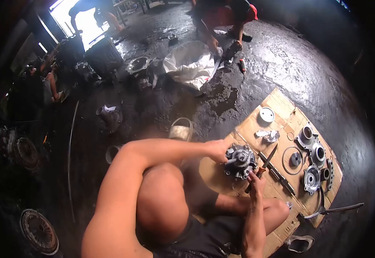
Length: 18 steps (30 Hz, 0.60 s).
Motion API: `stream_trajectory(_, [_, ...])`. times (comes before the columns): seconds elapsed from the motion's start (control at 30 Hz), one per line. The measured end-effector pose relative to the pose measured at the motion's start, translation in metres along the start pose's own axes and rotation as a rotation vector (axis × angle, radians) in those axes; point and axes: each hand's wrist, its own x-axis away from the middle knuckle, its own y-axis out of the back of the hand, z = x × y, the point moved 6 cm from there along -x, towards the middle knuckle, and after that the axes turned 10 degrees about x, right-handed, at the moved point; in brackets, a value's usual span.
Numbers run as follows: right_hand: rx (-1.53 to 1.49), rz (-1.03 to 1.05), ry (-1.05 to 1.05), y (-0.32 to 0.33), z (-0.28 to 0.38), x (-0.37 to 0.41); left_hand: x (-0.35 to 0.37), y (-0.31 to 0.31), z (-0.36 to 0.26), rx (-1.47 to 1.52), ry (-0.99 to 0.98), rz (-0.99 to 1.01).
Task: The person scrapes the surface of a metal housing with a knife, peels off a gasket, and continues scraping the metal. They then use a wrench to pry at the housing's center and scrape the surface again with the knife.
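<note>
A metal pump-like housing (241, 160) with a round raised centre stands over the cardboard sheet (277, 103) in front of my knees. My left hand (217, 150) grips its left side, fingers partly hidden behind it. In my right hand (257, 183), at the housing's lower right, is a knife (270, 159) with a brown handle, its blade pointing up and away. Close beside the blade, a dark metal shaft (277, 174) lies on the cardboard.
Right on the cardboard are metal housings (311, 179), a large ring (291, 160) and a white round cap (266, 115). Ahead stand a white sack (192, 64) and a crouching person (224, 19). A screwdriver (242, 65) lies on wet floor; clutch discs (39, 231) lie left.
</note>
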Motion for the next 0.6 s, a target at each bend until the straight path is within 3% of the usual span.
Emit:
stream_trajectory(0.07, [0.092,0.065,0.062,-0.001,0.014,-0.013,-0.016,0.003,0.010,0.190,-0.166,-0.055])
stream_trajectory(0.1, [0.062,-0.001,-0.063,-0.035,-0.026,0.057,-0.007,-0.043,0.075,0.099,-0.073,-0.002])
stream_trajectory(0.13, [-0.005,0.008,-0.011,-0.057,-0.024,0.047,0.011,0.000,0.065,0.093,-0.030,-0.028])
stream_trajectory(0.17, [0.058,0.044,0.057,-0.058,-0.030,0.037,-0.002,0.002,0.078,0.204,0.143,0.003])
stream_trajectory(0.2, [0.507,0.044,0.031,-0.034,-0.002,0.032,-0.027,0.000,0.077,0.322,0.007,-0.252])
stream_trajectory(0.3, [0.312,0.144,0.061,-0.060,-0.013,0.041,-0.055,-0.018,0.125,0.703,0.119,-0.298])
stream_trajectory(0.37, [0.130,0.211,-0.035,-0.090,-0.014,0.050,-0.055,-0.013,0.138,0.866,0.141,-0.268])
stream_trajectory(0.53, [0.292,0.222,-0.174,-0.080,0.013,0.069,-0.053,-0.014,0.142,0.634,0.060,-0.225])
stream_trajectory(0.6, [0.761,0.210,-0.065,-0.058,0.032,0.060,-0.047,-0.011,0.141,0.639,0.027,-0.217])
